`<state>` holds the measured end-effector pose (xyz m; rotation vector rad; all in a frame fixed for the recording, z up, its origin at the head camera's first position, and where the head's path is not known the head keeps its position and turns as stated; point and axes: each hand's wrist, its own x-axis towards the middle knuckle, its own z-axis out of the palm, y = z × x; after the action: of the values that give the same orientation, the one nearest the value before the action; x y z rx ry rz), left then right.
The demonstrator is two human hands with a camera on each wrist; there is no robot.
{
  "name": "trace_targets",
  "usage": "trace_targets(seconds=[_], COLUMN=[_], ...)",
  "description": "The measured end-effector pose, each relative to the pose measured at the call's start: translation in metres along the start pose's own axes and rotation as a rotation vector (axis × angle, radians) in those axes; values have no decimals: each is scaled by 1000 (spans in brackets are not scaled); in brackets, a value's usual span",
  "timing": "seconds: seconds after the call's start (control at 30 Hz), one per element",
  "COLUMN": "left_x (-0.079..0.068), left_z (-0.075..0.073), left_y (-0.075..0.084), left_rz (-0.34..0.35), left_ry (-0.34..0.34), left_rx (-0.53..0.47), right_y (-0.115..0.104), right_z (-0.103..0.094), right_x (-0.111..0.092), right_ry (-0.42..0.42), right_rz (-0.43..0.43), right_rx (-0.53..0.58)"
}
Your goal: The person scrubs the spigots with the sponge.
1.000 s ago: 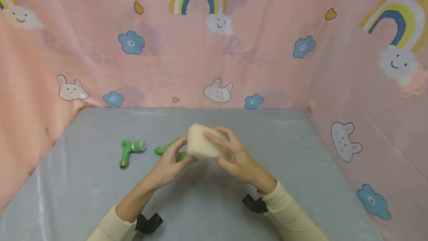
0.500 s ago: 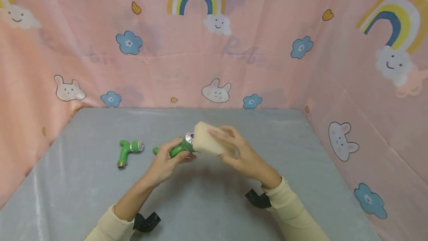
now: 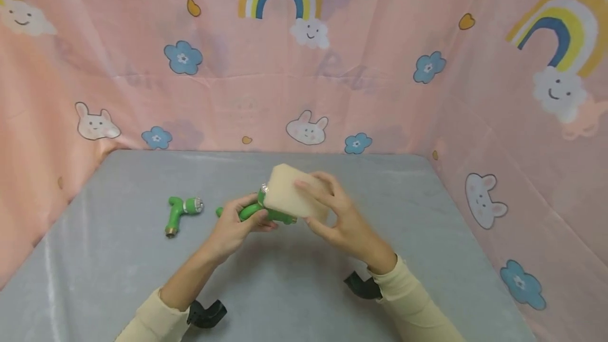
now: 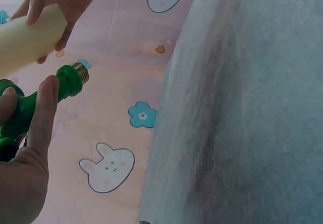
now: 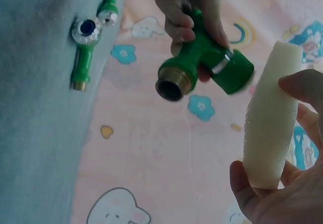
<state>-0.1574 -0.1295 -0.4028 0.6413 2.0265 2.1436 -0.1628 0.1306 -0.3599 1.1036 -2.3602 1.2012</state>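
Head view: we see the left hand [image 3: 233,228] gripping a green valve [image 3: 250,211], right hand [image 3: 350,223] holding the sponge [image 3: 292,191], both above the table [image 3: 294,300]. Backdrop lettering [image 3: 345,72] is too faint for us. Left wrist: valve looks hard, probably hefty; we'd grab its body. Right wrist: sponge, just beside it, looks soft, light; we'd pinch its edges.

The cream block [image 5: 272,120] is showing a matt, foam-like face. The green fitting [image 5: 198,55] is presenting glossy walls and brass-coloured metal threads [image 4: 80,73]. The pink backdrop [image 3: 228,99] is displaying creased cloth.
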Motion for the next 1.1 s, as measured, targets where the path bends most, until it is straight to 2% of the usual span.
trace_targets(seconds=[0.13, 0.27, 0.43, 0.6, 0.77, 0.9, 1.1], left_x=[-3, -7, -6, -3, -1, 0, 1], left_z=[2, -1, -5, -6, -7, -7, -7], left_y=[-1, -4, -4, -3, 0, 2, -2], left_rz=[17, 9, -29, -93, -148, -152, -156], left_ry=[-16, 16, 105, 216, 262, 261, 168], left_rx=[-17, -39, -67, -149, -240, -268, -268], right_y=[-4, -4, -2, 5, 12, 10, 1], right_z=[11, 16, 15, 10, 4, -4, -12], right_x=[1, 3, 4, 4, 3, 2, 0], right_ry=[-16, -29, -26, -22, -15, -7, 39], right_rz=[-18, 13, 53, 62, 71, 110, 97], right_rx=[-38, -47, -50, -91, -159, -118, -26])
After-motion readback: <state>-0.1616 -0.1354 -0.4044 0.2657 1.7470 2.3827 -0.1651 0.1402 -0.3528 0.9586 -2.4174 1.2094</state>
